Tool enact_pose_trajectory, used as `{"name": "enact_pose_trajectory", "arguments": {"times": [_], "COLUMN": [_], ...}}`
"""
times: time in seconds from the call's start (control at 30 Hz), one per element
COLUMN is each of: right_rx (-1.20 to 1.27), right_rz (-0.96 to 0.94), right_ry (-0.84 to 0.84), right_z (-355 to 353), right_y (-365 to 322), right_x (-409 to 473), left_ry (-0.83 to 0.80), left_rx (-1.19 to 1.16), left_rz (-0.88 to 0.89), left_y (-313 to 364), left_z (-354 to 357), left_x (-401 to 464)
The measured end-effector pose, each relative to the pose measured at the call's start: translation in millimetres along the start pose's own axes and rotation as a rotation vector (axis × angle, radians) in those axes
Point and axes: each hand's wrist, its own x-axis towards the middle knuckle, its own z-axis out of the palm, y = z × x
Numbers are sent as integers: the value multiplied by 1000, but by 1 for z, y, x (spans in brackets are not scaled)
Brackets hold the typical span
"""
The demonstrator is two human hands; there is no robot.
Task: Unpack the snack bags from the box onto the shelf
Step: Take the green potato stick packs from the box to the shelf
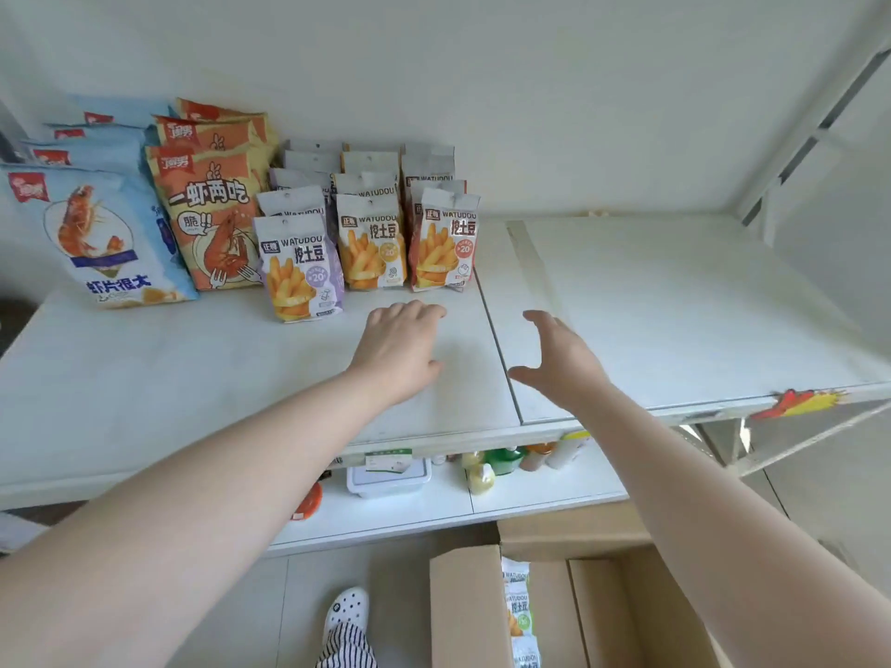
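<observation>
Rows of small WATUDOU fry snack bags stand on the white shelf (675, 306): a purple-fronted row (299, 267), an orange row (370, 245) and a red row (446, 243). My left hand (402, 351) hovers over the shelf just in front of the bags, fingers loosely curled, holding nothing. My right hand (561, 361) is beside it, fingers spread, empty. The cardboard box (470, 614) stands on the floor below, with more snack bags (520, 614) upright inside.
Large blue shrimp-chip bags (103, 233) and orange ones (212, 209) fill the shelf's left end. A lower shelf holds a white container (388, 479) and bottles (504, 462). A foot in a white clog (347, 609) stands left of the box.
</observation>
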Motion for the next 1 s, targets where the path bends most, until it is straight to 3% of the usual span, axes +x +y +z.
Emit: {"name": "enact_pose_trajectory", "arguments": {"times": [0.23, 0.37, 0.7, 1.0], "right_rx": [-173, -210, -133, -145], "right_rz": [60, 123, 421, 512], "right_ry": [-19, -84, -192, -186], "right_z": [10, 47, 108, 101], "right_y": [14, 21, 28, 62], "right_x": [-152, -239, -439, -537], "left_ry": [-12, -146, -474, -507], "left_rx": [-125, -35, -73, -52], "left_rz": [14, 153, 191, 290], "left_y": [51, 65, 90, 165], "left_z": [14, 41, 96, 109], "left_x": [-143, -212, -366, -407]}}
